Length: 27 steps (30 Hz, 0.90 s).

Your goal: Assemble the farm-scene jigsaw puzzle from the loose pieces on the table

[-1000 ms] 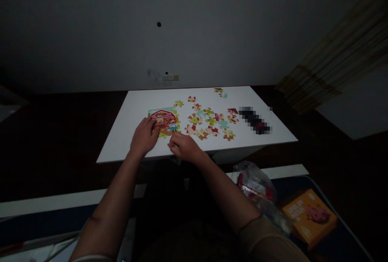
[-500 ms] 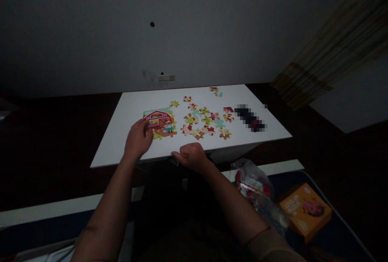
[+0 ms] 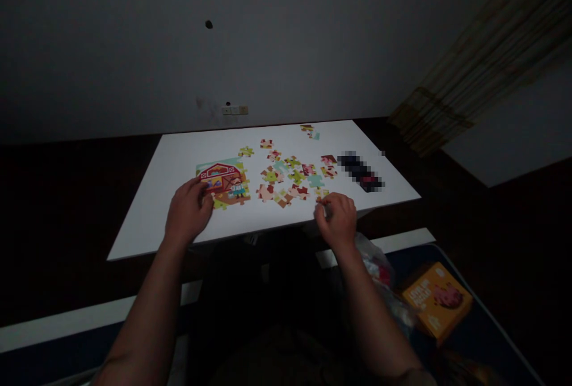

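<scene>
A joined section of jigsaw puzzle (image 3: 227,179) with a red barn picture lies on the left part of the white table. My left hand (image 3: 188,210) rests at its left side, fingers laid over the barn edge and thumb near the lower corner. At the table's front edge is my right hand (image 3: 338,219), its fingers curved and the thumb apart from them. Its fingertips reach a green and yellow puzzle piece (image 3: 322,193), partly hidden by them; no grip on it is visible. Several loose puzzle pieces (image 3: 297,176) lie scattered between the hands.
A dark pixelated object (image 3: 361,170) lies on the right of the white table (image 3: 147,213). Two pieces (image 3: 310,131) sit near the far edge. Beside my right arm are a clear plastic bag (image 3: 378,267) and an orange puzzle box (image 3: 438,302). A wall (image 3: 277,40) stands behind.
My right hand has moved right and opened from a loose fist, reaching a loose piece at the front. My left hand stays on the barn section. The view has shifted slightly.
</scene>
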Each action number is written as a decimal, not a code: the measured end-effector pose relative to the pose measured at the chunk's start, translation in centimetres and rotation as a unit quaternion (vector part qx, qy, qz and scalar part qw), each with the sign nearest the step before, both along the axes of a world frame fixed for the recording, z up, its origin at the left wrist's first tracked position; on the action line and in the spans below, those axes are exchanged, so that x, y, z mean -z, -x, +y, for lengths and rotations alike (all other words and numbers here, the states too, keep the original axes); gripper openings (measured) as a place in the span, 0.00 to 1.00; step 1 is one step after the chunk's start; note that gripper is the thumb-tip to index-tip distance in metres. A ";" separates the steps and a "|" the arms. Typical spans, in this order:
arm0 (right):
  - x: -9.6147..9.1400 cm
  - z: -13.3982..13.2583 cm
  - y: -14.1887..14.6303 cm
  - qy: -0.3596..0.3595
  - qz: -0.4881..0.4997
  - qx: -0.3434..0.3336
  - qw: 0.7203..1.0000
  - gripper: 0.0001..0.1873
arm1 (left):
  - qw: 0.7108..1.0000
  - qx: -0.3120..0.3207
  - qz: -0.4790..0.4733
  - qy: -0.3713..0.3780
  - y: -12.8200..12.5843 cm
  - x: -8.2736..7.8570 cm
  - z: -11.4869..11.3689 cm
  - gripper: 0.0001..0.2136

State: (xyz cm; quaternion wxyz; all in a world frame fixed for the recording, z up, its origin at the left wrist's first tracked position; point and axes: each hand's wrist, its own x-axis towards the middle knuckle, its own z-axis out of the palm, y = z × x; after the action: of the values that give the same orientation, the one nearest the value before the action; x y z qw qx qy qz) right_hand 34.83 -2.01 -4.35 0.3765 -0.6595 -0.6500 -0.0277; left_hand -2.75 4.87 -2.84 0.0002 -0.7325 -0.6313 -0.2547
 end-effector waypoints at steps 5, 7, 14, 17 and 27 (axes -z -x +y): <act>1.3 -0.3 -1.8 0.012 -0.020 0.019 1.000 0.11 | 1.000 0.003 0.001 0.004 -0.1 -0.1 0.2 0.21; 1.7 -0.3 -1.9 0.008 -0.021 0.020 1.000 0.11 | 1.000 0.005 -0.002 0.006 -0.2 -0.1 0.2 0.21; 0.6 2.1 -2.4 0.012 -0.018 0.018 1.000 0.11 | 1.000 -0.002 -0.009 0.010 0.0 0.2 0.5 0.20; -0.9 5.6 -2.5 0.031 -0.052 -0.006 0.998 0.13 | 1.000 0.000 -0.019 0.017 0.1 0.2 0.6 0.20; -2.1 14.9 -1.1 0.143 -0.092 -0.028 0.985 0.09 | 0.998 -0.018 -0.055 0.024 0.3 0.0 -0.2 0.19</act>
State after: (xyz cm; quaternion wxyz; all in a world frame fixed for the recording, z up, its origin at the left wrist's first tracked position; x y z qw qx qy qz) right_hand 35.96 12.93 -2.28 0.2174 -0.6826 -0.6975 0.0153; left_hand -3.03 4.69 -2.80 -0.0478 -0.7056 -0.6494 -0.2796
